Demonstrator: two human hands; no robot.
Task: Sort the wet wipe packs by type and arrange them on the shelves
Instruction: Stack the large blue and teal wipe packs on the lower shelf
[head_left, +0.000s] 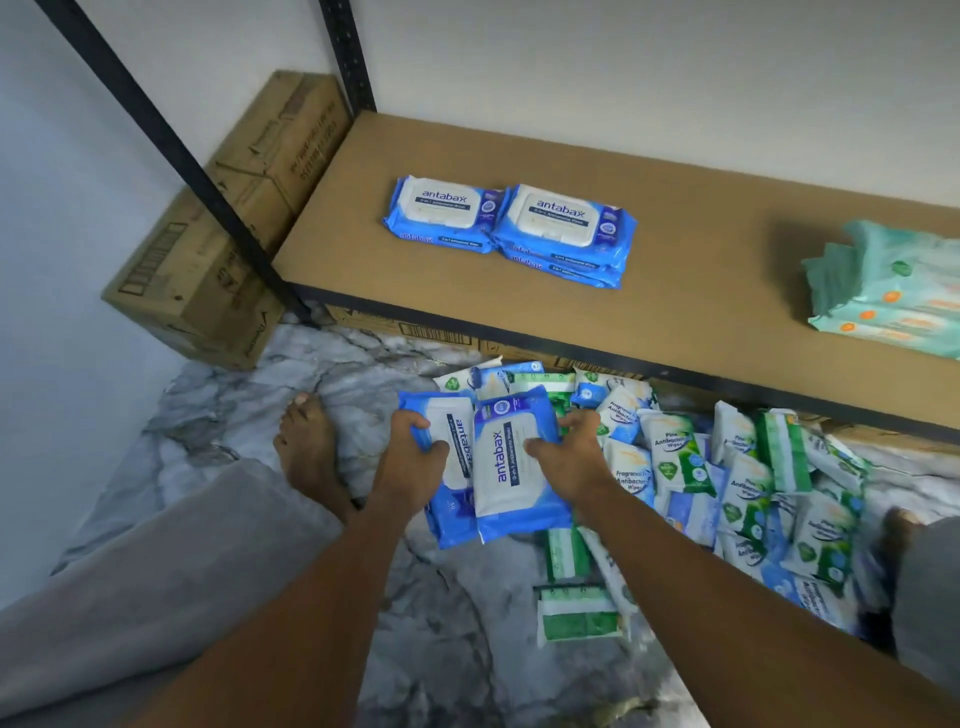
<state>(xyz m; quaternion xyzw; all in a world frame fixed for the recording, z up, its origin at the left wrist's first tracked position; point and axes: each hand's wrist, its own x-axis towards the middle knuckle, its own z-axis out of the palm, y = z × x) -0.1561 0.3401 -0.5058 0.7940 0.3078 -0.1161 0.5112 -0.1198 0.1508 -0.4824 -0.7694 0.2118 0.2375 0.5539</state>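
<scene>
Brown fibreboard forms the shelf (701, 249), set above a grey marbled floor (322, 374) with cardboard boxes (218, 249) stacked against the wall to the left. A loose pile of green and blue wipe packs (748, 499) lies on the floor under the shelf's front edge. On the shelf sit two side-by-side stacks of blue Antabax packs (511, 228), and well apart on the right a stack of mint-green packs (893, 291). Both forearms reach forward and down over the pile. The left hand (410, 462) clasps one blue pack (447, 423) by its left edge, thumb on top. The right hand (571, 462) grasps an overlapping second blue pack (511, 467), thumb across its face, fingers curled round its right edge.
</scene>
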